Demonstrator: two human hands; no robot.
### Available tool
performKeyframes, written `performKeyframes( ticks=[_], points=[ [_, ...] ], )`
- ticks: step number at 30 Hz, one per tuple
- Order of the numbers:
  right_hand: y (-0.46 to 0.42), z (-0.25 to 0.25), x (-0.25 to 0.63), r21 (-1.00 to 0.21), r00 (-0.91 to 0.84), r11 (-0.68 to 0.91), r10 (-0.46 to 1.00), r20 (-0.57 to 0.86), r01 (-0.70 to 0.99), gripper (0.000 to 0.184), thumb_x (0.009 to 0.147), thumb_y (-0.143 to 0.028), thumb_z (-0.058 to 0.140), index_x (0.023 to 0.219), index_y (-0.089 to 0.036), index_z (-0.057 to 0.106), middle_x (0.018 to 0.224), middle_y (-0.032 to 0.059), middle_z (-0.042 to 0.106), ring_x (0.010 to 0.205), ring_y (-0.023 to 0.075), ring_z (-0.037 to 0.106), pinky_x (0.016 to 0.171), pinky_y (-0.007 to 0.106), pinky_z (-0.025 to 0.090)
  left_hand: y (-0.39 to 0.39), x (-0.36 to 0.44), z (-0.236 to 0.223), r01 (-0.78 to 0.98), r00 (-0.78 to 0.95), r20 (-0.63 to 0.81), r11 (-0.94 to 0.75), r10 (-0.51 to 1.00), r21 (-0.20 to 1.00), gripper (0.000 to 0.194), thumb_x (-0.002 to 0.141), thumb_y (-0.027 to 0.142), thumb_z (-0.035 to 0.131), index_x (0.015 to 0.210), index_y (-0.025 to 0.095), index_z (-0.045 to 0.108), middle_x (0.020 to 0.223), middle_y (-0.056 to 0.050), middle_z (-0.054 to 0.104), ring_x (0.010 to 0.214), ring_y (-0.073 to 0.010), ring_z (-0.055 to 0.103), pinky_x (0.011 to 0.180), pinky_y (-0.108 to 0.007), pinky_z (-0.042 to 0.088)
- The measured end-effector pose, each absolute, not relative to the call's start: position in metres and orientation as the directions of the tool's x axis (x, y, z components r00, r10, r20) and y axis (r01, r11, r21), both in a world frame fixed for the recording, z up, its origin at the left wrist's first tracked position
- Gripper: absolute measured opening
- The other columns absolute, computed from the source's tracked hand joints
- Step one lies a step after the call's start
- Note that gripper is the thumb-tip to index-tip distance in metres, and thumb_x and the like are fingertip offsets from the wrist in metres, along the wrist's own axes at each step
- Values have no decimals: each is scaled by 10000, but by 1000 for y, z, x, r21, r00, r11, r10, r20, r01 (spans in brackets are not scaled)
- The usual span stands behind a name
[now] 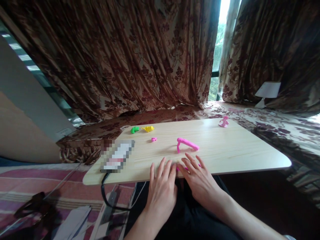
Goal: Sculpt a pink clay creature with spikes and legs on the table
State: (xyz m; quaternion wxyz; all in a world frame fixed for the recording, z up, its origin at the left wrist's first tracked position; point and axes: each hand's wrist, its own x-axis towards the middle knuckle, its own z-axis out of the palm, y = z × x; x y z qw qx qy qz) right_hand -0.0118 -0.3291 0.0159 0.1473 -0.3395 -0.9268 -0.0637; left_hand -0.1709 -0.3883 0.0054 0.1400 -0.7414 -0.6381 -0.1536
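Observation:
My left hand lies palm down at the near edge of the table, its fingers spread and its thumb close to my right hand. My right hand is also palm down with fingers stretched out, over a bright pink strip that looks like modelling clay. Most of that strip is hidden under the fingers. Just beyond stands a bent pink clay roll, one short leg touching the tabletop. A small pink clay lump sits farther left.
Pale wooden table. Along its far side are a green clay piece, a yellow one and a pink figure. A phone-like device, blurred out, lies left with a black strap. Behind are curtains and a white lamp.

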Motion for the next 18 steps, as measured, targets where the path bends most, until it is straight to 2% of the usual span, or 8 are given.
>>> performKeyframes(
  ticks=[7, 13, 18],
  points=[
    [-340, 10, -2, 0, -760, 796, 577, 299, 605, 528, 871, -205, 440, 1392, -175, 355, 1392, 114, 435, 1378, 284, 170, 1102, 502, 165, -399, -174, -8, 986, 162, 407, -166, 899, -26, 561, 793, 90, 426, 1340, 215, 431, 1426, -57, 418, 1355, -264, 274, 1106, -532, 164],
    [-326, 24, -7, -46, -712, 756, 633, 303, 652, 448, 844, -139, 419, 1284, -150, 496, 1375, 128, 448, 1373, 287, 185, 1099, 485, 159, -390, -171, 4, 986, 107, 413, -149, 904, 69, 490, 831, 105, 405, 1311, 186, 459, 1384, -65, 468, 1338, -256, 301, 1109, -523, 171],
    [-313, 23, 10, -103, -675, 738, 657, 335, 667, 537, 747, -82, 458, 1280, -142, 496, 1371, 117, 450, 1358, 287, 218, 1082, 478, 202, -381, -186, 1, 976, 81, 450, -163, 889, 145, 450, 837, 122, 422, 1281, 168, 477, 1322, -87, 518, 1295, -263, 356, 1090, -525, 212]
  ],
)
